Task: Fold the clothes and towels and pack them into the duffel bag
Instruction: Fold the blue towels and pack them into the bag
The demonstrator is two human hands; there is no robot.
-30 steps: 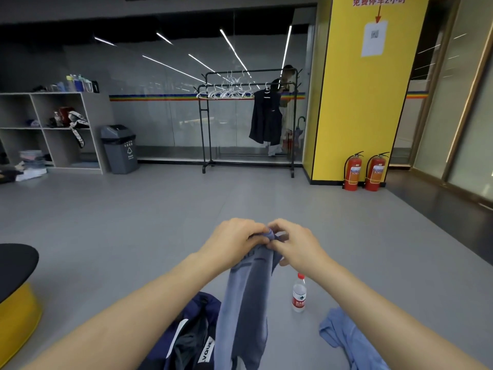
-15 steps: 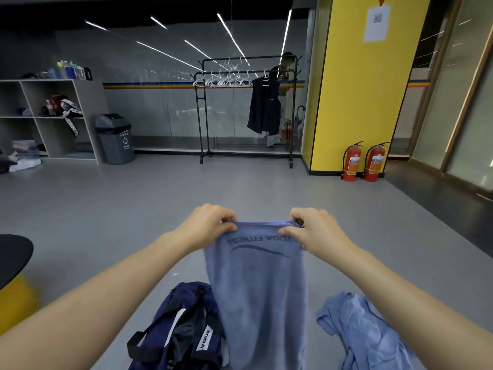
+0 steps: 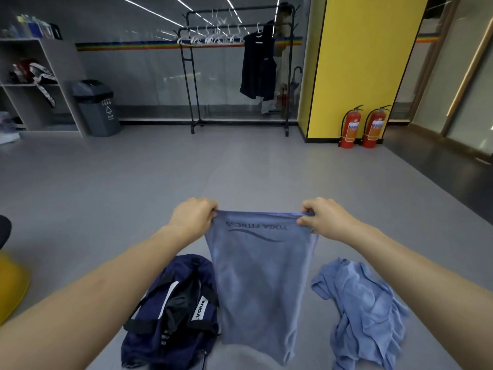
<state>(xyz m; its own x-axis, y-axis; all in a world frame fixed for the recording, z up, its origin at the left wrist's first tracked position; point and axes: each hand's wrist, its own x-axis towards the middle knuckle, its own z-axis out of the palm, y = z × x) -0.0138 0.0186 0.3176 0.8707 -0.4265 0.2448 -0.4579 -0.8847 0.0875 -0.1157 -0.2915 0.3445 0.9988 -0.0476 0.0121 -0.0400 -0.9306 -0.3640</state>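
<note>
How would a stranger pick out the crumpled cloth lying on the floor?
Start at the yellow pillar and come down the grey floor towards the camera, to the right of the held-up towel. The cloth lies there in a crumpled light-blue heap, unlike the stretched printed towel and the navy duffel bag.

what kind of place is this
Probably a gym or yoga studio: the towel reads YOGA FITNESS, a hanger rack stands behind it, and storage shelves sit at the left.

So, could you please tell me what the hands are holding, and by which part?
The blue cloth towel, by its top edge: left hand pinches one corner, right hand the other.
</note>
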